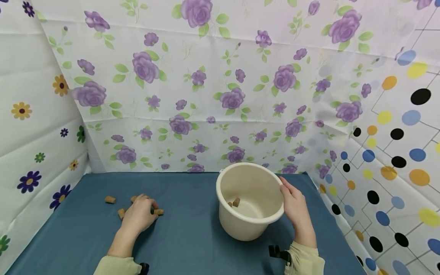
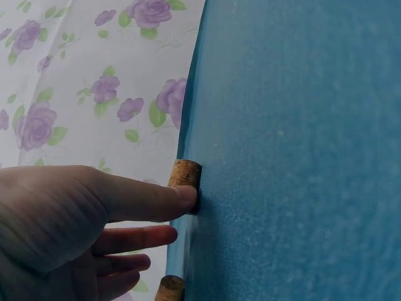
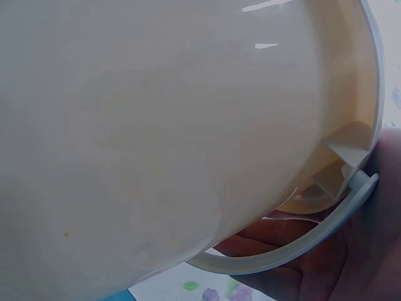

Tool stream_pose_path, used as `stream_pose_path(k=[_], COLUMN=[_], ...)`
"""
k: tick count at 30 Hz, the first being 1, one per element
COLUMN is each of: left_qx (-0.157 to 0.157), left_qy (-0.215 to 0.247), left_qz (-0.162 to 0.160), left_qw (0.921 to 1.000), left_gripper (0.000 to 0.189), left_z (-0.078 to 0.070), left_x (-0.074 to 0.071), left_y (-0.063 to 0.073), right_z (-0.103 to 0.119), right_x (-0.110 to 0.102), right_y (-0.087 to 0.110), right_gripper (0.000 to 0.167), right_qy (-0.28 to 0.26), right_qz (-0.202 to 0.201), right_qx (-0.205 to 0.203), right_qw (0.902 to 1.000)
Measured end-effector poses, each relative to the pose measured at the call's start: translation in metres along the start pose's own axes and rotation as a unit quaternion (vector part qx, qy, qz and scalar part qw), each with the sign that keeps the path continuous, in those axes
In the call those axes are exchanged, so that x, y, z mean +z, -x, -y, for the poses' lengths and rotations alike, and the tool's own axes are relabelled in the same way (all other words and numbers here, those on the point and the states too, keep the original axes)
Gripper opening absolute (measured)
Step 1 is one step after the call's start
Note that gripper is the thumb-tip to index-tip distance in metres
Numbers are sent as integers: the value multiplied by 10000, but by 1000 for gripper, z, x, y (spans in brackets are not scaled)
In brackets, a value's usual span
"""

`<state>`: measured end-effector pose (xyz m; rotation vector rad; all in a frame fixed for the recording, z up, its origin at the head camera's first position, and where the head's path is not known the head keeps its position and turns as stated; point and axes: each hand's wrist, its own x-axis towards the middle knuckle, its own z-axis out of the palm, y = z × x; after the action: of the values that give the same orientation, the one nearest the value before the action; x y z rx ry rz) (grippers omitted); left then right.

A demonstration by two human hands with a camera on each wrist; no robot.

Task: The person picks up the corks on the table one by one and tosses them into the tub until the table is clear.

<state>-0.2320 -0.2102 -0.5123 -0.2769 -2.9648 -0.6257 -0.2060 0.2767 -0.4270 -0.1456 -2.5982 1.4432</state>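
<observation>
On blue cloth (image 1: 187, 236), L hand (image 1: 138, 215) pinching brown cylindrical cork (image 1: 159, 212), risking slip if off-centre; R hand (image 1: 296, 206) gripping round cream plastic bucket (image 1: 240, 227).

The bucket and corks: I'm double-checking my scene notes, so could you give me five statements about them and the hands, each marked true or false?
1. The right hand holds the bucket. True.
2. The bucket is empty. False: at least two corks lie inside it.
3. The left hand has its thumb on a cork. True.
4. In the head view, the loose corks lie to the right of the bucket. False: they lie to its left.
5. The right wrist view shows a curved handle on the bucket. True.
</observation>
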Motion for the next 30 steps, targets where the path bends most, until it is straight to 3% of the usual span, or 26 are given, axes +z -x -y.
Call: stream_pose_path(k=[15, 23, 30], left_qx=[-46, -154, -114], left_qy=[-16, 61, 93], left_qz=[29, 329, 383], left_qw=[10000, 9993, 9992], left_gripper=[13, 12, 11], left_z=[-1, -1, -1], left_x=[-1, -5, -6], left_y=[-1, -5, -3], right_z=[2, 1, -1], right_x=[-1, -1, -1], right_y=[0, -1, 0], right_gripper=[56, 56, 56], right_qy=[59, -22, -93], right_qz=[11, 16, 16], right_qx=[1, 19, 100], right_qw=[10000, 10000, 9999])
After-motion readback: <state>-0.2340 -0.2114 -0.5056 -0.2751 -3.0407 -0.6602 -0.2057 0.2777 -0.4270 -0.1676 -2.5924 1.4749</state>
